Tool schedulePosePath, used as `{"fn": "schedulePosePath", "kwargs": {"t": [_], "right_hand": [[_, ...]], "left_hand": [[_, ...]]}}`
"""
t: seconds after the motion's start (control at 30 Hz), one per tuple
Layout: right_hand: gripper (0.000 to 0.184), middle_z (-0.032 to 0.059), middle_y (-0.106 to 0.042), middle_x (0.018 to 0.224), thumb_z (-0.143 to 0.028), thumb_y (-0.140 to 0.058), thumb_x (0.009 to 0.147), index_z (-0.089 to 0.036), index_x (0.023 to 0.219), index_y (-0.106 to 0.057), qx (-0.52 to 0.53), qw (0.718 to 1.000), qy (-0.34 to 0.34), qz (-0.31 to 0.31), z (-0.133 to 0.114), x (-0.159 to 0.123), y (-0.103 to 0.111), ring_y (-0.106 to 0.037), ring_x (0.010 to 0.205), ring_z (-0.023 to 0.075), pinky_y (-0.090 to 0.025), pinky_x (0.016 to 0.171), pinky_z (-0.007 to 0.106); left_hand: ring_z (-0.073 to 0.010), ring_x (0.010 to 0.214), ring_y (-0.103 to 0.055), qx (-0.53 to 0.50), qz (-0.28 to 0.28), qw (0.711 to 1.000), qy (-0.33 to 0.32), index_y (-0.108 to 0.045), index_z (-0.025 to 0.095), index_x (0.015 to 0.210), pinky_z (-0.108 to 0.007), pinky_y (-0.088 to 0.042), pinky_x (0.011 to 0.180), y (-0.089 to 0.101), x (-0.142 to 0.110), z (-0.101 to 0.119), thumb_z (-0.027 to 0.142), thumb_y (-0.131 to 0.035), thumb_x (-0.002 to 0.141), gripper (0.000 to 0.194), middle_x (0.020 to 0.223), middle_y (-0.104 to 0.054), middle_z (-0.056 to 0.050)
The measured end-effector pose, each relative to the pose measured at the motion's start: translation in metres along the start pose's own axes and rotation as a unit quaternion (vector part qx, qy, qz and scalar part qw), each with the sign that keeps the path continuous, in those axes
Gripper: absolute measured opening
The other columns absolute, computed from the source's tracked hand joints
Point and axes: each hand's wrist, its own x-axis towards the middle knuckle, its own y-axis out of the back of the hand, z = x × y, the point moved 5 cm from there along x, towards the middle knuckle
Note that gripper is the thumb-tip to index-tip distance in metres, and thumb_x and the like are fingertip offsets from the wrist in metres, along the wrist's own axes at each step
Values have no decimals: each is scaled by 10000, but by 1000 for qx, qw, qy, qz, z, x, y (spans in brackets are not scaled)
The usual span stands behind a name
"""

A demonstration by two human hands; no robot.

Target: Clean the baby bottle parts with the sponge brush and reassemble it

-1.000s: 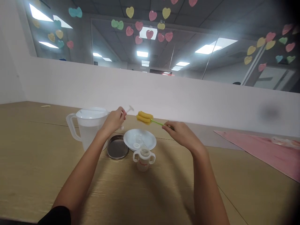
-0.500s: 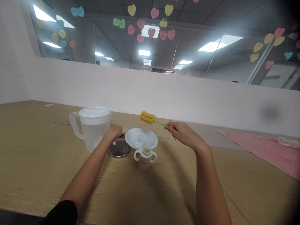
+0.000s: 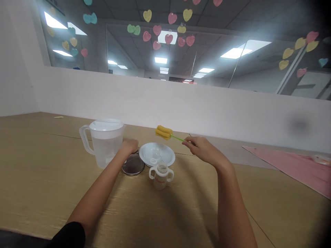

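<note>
Bare left forearm point(image 3: 99, 196), bare right forearm point(image 3: 231, 206), black sleeve point(image 3: 67, 235) ending above the left elbow, bare left hand point(image 3: 128, 147), bare right hand point(image 3: 204, 148)

Clear plastic pitcher point(image 3: 105, 148), white lid, liquid inside, standing on wooden counter point(image 3: 43, 165). Pink mat point(image 3: 292, 170) at counter's right. White partition point(image 3: 165, 103) behind; colored paper hearts point(image 3: 172, 18) on glass above.
</note>
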Motion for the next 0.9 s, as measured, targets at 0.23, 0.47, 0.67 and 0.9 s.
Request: {"fn": "schedulePosePath", "kwargs": {"t": [0.23, 0.47, 0.67, 0.9], "right_hand": [[334, -8, -452, 606, -405, -350, 870, -185, 666, -498, -5, 1000, 17, 19, -2, 0, 3, -405, 576, 123, -281, 543, 249], [325, -12, -469, 608, -383, -339, 883, -194, 690, -520, -17, 999, 21, 26, -3, -1, 4, -414, 576, 128, -277, 558, 252], [319, -3, -494, 626, -391, -346, 876, -190, 736, -551, -12, 1000, 11, 25, -3, -2, 4, -429, 577, 131, -284, 555, 251], [324, 8, -522, 634, -400, -350, 870, -194, 723, -553, -15, 1000, 12, 24, -3, -1, 3, -457, 590, 136, -301, 556, 247]], "left_hand": [[-184, 1119, -524, -269, 182, 910, -259, -501, 184, 1213, -290, -388, 965, 19, -67, 72, 422, -321, 917, 421, 1228, -571, -82], [-235, 1212, -429, -325, 194, 881, -282, -388, 180, 1304, -356, -328, 1022, -62, -88, 68, 507, -403, 869, 544, 1320, -481, -114], [-212, 1129, -497, -359, 265, 868, -216, -533, 197, 1136, -339, -362, 986, -57, -67, 48, 447, -317, 908, 401, 1190, -579, -84], [-240, 1113, -519, -186, 105, 953, -217, -555, 154, 1172, -368, -364, 984, -49, -11, 59, 348, -427, 860, 390, 1196, -582, -115]]}}
